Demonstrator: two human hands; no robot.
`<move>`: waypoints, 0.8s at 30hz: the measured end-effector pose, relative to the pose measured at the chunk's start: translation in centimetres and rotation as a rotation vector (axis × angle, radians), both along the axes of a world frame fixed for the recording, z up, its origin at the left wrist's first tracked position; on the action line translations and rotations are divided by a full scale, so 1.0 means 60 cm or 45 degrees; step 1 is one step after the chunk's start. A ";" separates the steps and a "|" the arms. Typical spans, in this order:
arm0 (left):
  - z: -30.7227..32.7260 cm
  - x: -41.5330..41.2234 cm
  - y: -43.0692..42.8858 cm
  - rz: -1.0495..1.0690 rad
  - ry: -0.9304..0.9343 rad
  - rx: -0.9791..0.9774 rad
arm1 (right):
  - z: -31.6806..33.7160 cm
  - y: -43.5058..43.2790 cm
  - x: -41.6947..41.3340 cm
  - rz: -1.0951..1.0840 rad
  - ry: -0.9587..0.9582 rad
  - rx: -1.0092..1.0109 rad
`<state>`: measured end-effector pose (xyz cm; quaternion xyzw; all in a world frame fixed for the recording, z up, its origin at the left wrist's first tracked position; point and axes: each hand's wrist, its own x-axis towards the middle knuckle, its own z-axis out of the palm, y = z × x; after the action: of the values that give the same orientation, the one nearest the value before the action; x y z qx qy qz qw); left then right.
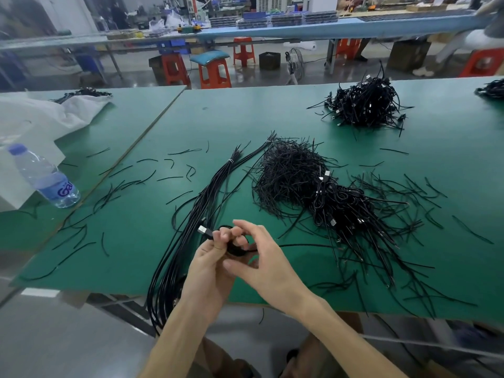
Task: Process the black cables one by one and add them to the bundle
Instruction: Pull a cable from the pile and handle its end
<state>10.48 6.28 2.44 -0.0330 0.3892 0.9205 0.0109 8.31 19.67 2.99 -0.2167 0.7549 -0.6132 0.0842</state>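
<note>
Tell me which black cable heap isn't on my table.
The small heap on the left table, behind the white bag; every other heap lies on this one.

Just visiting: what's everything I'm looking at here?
table: one, green, foreground
cable bundle: one, black, left of centre, overhanging near edge
tie pile: one, black, centre
coiled-cable piles: several, black, right of ties and along far side
loose ties: many, black, scattered
bottle: one, clear, left
bag: one, white, far left
stools: several, red, beyond table
held cable: one, black, between hands
left hand: one, grips held cable
right hand: one, fingers curled on it
</note>
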 end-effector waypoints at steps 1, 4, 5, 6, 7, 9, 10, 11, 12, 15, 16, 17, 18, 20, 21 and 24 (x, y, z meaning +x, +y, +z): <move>0.002 0.002 0.001 -0.035 0.003 -0.015 | 0.001 0.000 -0.004 -0.026 -0.018 -0.035; 0.009 0.007 0.001 -0.094 -0.011 -0.085 | 0.003 0.003 -0.010 -0.030 -0.084 -0.108; 0.011 0.008 0.000 -0.102 -0.018 -0.102 | 0.001 0.005 -0.010 -0.041 -0.075 -0.097; 0.012 0.009 0.000 -0.109 -0.020 -0.121 | -0.001 0.007 -0.010 -0.051 -0.070 -0.093; 0.013 0.010 0.000 -0.114 -0.021 -0.136 | -0.003 0.009 -0.010 -0.063 -0.067 -0.087; 0.013 0.012 0.001 -0.111 -0.036 -0.135 | -0.005 0.012 -0.009 -0.088 -0.075 -0.071; 0.012 0.012 0.001 -0.104 -0.046 -0.120 | -0.005 0.013 -0.009 -0.093 -0.080 -0.064; 0.013 0.012 0.002 -0.097 -0.055 -0.107 | -0.005 0.013 -0.010 -0.086 -0.083 -0.063; 0.013 0.014 0.002 -0.091 -0.061 -0.096 | -0.004 0.014 -0.009 -0.066 -0.090 -0.067; 0.017 0.014 0.003 -0.043 -0.076 -0.077 | -0.003 0.018 -0.009 0.032 -0.126 -0.078; 0.020 0.014 0.002 -0.024 -0.077 -0.058 | -0.003 0.019 -0.010 0.053 -0.152 -0.083; 0.023 0.015 0.000 -0.018 -0.063 -0.039 | -0.002 0.021 -0.011 0.069 -0.176 -0.094; 0.027 0.017 -0.003 -0.033 -0.029 -0.039 | -0.001 0.023 -0.010 0.093 -0.196 -0.120; 0.039 0.024 -0.008 -0.104 0.091 -0.132 | 0.001 0.026 -0.007 0.166 -0.238 -0.224; 0.044 0.028 -0.010 -0.124 0.150 -0.222 | 0.004 0.027 -0.005 0.206 -0.260 -0.280; 0.060 0.039 -0.007 -0.100 0.223 -0.473 | 0.010 0.028 0.004 0.281 -0.313 -0.367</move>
<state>12.80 5.83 6.02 0.0609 0.5528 0.8311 0.0068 8.57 21.34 3.58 -0.2315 0.6153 -0.7235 0.2105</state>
